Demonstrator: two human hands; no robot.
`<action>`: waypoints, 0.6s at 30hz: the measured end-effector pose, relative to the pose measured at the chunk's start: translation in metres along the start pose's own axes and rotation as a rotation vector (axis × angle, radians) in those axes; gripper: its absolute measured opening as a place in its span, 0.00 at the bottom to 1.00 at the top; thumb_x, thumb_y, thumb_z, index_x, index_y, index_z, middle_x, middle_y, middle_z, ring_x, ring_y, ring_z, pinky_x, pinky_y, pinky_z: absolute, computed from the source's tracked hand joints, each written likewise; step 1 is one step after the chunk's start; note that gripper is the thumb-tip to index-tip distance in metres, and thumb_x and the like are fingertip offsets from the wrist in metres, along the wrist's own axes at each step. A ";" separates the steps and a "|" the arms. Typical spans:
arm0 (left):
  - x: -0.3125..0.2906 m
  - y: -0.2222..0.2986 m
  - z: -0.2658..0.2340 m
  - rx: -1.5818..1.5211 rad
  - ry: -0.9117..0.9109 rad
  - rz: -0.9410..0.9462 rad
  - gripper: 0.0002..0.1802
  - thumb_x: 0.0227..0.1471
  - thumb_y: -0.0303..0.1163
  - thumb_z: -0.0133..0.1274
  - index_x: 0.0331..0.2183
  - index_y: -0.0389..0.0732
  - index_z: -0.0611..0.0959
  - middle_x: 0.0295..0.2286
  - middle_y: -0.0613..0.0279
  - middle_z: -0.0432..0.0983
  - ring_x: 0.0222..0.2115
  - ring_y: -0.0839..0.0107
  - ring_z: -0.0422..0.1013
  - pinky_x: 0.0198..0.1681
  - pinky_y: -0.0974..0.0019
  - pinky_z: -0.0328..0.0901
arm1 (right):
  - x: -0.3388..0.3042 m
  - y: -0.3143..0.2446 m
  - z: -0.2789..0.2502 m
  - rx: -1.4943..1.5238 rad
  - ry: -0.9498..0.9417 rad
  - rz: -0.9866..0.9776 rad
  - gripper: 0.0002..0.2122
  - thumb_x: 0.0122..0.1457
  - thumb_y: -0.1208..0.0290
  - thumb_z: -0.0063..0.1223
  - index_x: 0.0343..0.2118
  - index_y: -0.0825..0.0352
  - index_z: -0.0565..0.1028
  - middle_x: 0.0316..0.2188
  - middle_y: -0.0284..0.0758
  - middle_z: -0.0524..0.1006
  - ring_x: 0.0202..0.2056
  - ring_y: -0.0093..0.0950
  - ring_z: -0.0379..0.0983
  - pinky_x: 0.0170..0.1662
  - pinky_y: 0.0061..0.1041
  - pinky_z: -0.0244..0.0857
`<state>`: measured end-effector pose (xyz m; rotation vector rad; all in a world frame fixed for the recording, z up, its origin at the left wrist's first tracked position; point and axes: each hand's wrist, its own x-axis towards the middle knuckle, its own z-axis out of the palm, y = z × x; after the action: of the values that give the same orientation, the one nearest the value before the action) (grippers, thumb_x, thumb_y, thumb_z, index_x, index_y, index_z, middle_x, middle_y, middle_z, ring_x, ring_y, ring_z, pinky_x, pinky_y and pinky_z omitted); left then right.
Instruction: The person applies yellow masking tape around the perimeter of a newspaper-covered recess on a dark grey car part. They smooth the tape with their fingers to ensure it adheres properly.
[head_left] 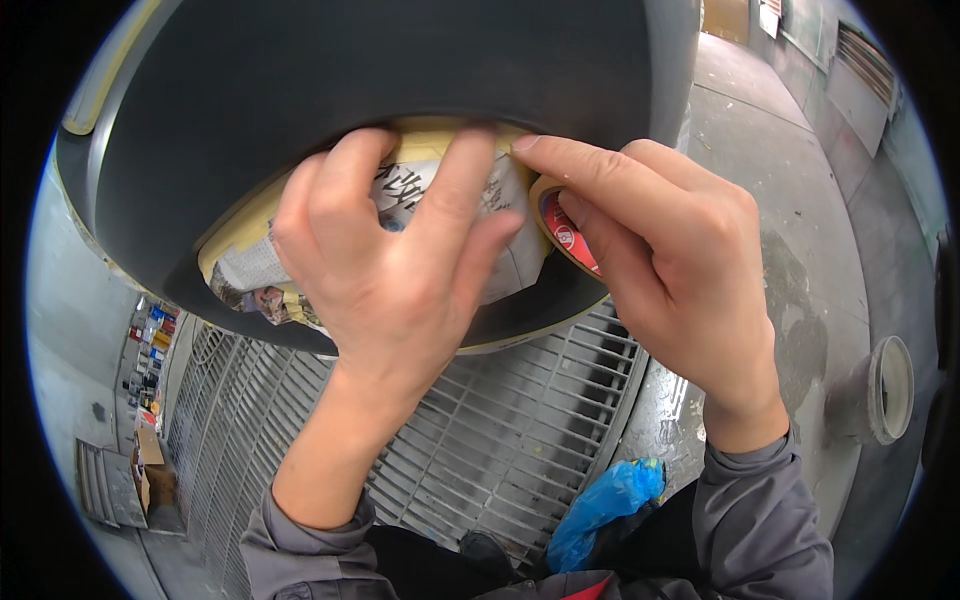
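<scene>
A large dark curved panel [400, 60] fills the upper part of the view, with a recess in its lower side. Newspaper [510, 255] covers that recess, and yellow masking tape [430, 140] runs along its upper rim. My left hand [385, 250] lies over the newspaper with its fingers spread, the fingertips touching the tape at the rim. In my right hand [670, 240] is a roll of masking tape [568, 235] with a red inner core, held between thumb and palm. The right index finger reaches to the tape strip near the recess's right corner. The hands partly hide the newspaper.
Under the panel is a metal floor grating [500, 420]. A blue plastic cover [610, 510] shows near my legs. To the right a grey bucket [880, 390] stands on concrete. At the far left are a cardboard box [150, 465] and several small containers [155, 340].
</scene>
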<state>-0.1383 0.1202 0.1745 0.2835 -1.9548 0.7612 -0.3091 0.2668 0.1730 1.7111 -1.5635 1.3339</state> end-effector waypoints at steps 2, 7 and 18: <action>-0.001 -0.001 -0.002 -0.002 -0.019 0.008 0.27 0.63 0.53 0.66 0.57 0.50 0.91 0.56 0.53 0.72 0.57 0.54 0.66 0.62 0.53 0.62 | -0.002 -0.003 -0.003 -0.020 -0.026 0.028 0.23 0.61 0.87 0.61 0.57 0.60 0.87 0.26 0.37 0.79 0.26 0.33 0.77 0.32 0.32 0.71; 0.001 -0.005 -0.007 0.027 -0.049 0.041 0.27 0.62 0.53 0.67 0.57 0.50 0.91 0.58 0.53 0.71 0.58 0.55 0.65 0.62 0.53 0.62 | -0.008 -0.018 -0.007 -0.114 -0.140 0.142 0.30 0.57 0.88 0.61 0.61 0.54 0.85 0.23 0.36 0.74 0.24 0.34 0.74 0.29 0.35 0.70; -0.003 -0.009 -0.001 0.010 -0.031 0.072 0.29 0.62 0.53 0.67 0.58 0.48 0.91 0.57 0.52 0.71 0.58 0.54 0.65 0.63 0.53 0.61 | -0.011 -0.021 0.000 -0.207 -0.111 0.187 0.33 0.54 0.88 0.61 0.63 0.51 0.84 0.23 0.35 0.73 0.23 0.36 0.74 0.27 0.37 0.69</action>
<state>-0.1317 0.1142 0.1760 0.2335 -1.9995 0.8174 -0.2885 0.2773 0.1690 1.5662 -1.8931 1.1312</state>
